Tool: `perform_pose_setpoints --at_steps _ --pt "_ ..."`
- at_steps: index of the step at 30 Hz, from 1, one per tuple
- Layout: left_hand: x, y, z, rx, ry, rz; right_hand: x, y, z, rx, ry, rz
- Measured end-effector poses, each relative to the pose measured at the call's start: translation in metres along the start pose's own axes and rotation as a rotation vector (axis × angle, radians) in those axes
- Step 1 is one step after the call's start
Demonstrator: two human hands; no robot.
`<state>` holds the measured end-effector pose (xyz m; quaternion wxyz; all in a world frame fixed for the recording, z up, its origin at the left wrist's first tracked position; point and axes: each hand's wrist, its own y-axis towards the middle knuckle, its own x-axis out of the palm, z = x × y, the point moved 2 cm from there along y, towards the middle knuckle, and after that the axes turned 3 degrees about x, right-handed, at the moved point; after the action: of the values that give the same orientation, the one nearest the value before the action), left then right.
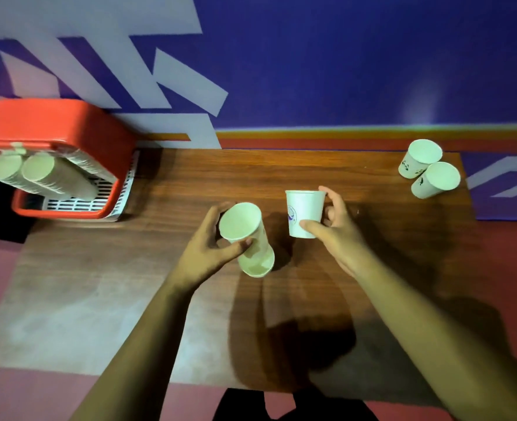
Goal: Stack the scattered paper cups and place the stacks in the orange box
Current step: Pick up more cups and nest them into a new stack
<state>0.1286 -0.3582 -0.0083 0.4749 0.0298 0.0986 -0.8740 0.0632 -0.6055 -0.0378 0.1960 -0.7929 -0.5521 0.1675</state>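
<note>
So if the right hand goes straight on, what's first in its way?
Probably nothing: past the right hand's white paper cup comes wooden tabletop, then the blue wall. The left hand's paper cup stack sits off that line.

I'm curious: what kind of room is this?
Probably a staged indoor work corner, not a kitchen: a wooden table against a purple patterned wall, an orange box holding cup stacks, loose paper cups.

A paper cup (304, 212) in each of two hands (336, 229).
</note>
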Motion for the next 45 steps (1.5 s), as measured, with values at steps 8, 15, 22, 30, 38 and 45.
perform_pose_setpoints --at_steps 8,15,22,30,38,45 --pt "0.002 -0.026 -0.037 0.007 0.287 -0.222 0.029 -0.053 0.016 0.003 0.028 0.214" --pt "0.009 -0.021 -0.089 -0.053 0.385 -0.466 0.037 -0.083 0.023 0.049 0.032 0.324" --pt "0.016 -0.017 -0.079 -0.055 0.161 -0.378 0.043 -0.098 0.018 0.044 0.137 0.417" --pt "0.022 -0.014 -0.032 0.022 0.026 -0.528 0.042 -0.111 -0.003 -0.033 -0.037 0.309" --pt "0.037 -0.006 -0.018 -0.072 -0.152 -0.391 0.049 -0.11 0.007 0.009 -0.16 0.266" --pt "0.08 0.006 -0.023 -0.219 -0.228 -0.216 -0.014 -0.08 0.004 0.063 0.008 0.243"
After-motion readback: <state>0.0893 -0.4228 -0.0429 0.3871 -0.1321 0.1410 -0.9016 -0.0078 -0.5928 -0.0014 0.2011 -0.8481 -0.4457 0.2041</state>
